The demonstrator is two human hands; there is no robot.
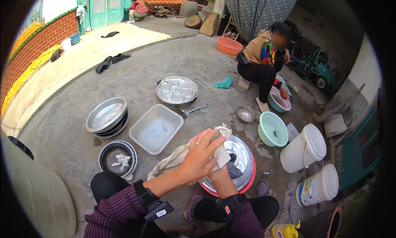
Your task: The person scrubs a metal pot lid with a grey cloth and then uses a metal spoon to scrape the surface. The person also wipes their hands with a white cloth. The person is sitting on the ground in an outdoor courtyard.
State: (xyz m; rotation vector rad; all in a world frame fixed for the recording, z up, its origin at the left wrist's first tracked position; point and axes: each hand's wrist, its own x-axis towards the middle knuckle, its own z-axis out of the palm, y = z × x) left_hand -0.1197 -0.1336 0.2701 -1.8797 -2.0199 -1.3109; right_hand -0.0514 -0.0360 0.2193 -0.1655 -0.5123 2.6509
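Note:
My left hand (pixel 198 154), with a ring on one finger, is pressed against a cream cloth (pixel 174 157) that hangs down to the left. My right hand (pixel 220 174) is below it, largely hidden by the cloth and the left hand; the cloth lies between the two. Beneath and beyond them a round metal lid (pixel 243 148) with a black knob (pixel 232 157) rests on a red basin (pixel 253 176). A dark grey cloth (pixel 234 171) lies on the lid by the right wrist. Whether the right hand grips anything cannot be told.
A plastic tub (pixel 178 122), stacked metal basins (pixel 123 103), dark pans (pixel 102 159), a steamer tray (pixel 177 89) and a ladle (pixel 198 108) lie on the concrete. Rightward are a green basin (pixel 283 129) and white buckets (pixel 292 157). A co-worker (pixel 260 61) sits over a pink-rimmed basin (pixel 287 106); another person (pixel 139 9) squats farther back.

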